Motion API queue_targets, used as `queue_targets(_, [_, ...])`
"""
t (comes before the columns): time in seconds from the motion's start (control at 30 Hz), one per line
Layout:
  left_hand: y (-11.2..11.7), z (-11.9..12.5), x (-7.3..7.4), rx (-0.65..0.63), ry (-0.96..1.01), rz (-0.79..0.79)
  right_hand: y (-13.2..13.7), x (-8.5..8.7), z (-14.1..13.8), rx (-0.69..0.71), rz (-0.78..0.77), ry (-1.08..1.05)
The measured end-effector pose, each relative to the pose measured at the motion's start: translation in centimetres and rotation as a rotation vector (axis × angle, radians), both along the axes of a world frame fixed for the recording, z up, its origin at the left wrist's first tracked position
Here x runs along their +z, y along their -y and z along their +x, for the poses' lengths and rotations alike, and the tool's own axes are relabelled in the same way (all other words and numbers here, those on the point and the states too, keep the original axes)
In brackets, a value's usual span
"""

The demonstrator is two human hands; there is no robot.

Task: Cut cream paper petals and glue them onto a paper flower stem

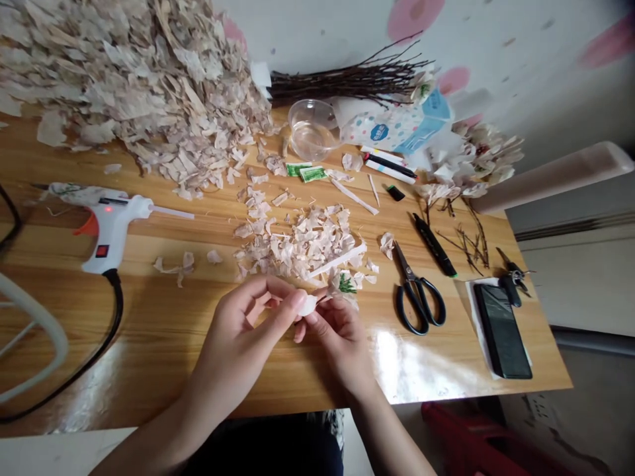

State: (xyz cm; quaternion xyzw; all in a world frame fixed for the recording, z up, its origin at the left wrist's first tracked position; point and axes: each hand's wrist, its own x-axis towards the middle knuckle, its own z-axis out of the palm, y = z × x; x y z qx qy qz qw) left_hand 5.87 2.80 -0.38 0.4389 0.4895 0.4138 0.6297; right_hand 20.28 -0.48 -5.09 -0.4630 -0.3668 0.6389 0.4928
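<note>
My left hand (248,334) pinches a pale petal (308,305) between thumb and fingers, close to the front edge of the table. Beside it my right hand (343,340) is closed round a thin brown stem; at its far end shows a handmade flower (346,284) with pale petals and a green centre. The petal lies against the stem, where the fingertips of both hands meet. Just beyond the hands spreads a small pile of dried petals (317,241). Black-handled scissors (417,297) lie to the right of my right hand, blades pointing away.
A glue gun (112,221) with a red light lies at left, its cord (112,330) running frontward. Behind are a big petal heap (163,86), a clear bowl (312,135), a tissue pack (391,125) and twigs (342,82). At right lie a marker (434,244) and a phone (502,330).
</note>
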Motion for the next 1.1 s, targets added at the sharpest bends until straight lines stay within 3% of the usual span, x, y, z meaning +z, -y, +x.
queue_targets(0.23, [-0.09, 0.22, -0.25, 0.008, 0.112, -0.103, 0.00, -0.30, -0.09, 0.015, -0.047, -0.052])
queue_targets(1.1, [0.23, 0.18, -1.02, 0.062, 0.320, -0.235, -0.06, -0.05, -0.48, -0.004, 0.100, 0.170])
